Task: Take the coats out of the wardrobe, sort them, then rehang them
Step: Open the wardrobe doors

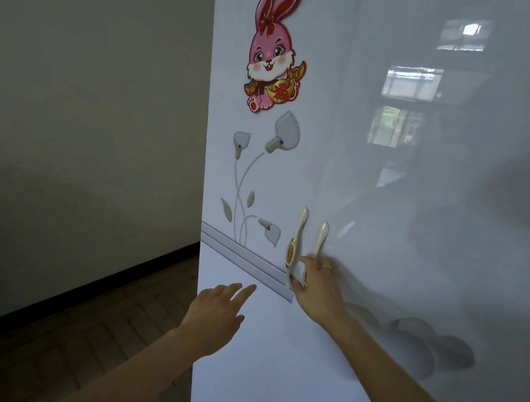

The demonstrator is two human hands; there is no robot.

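A glossy white wardrobe [394, 184] fills the right of the view, both doors closed. Two cream curved handles sit side by side at the doors' meeting edge: the left handle [296, 238] and the right handle [321, 237]. My right hand [318, 287] has its fingers curled round the lower part of the right handle, thumb near the left one. My left hand [217, 312] hovers with straight fingers in front of the left door, below the handles, holding nothing. No coats are visible.
A pink rabbit sticker [273, 50] and a flower decoration [259, 183] mark the left door. A plain grey wall [83, 109] with a dark skirting board stands to the left. Wooden floor [86, 346] runs beside the wardrobe.
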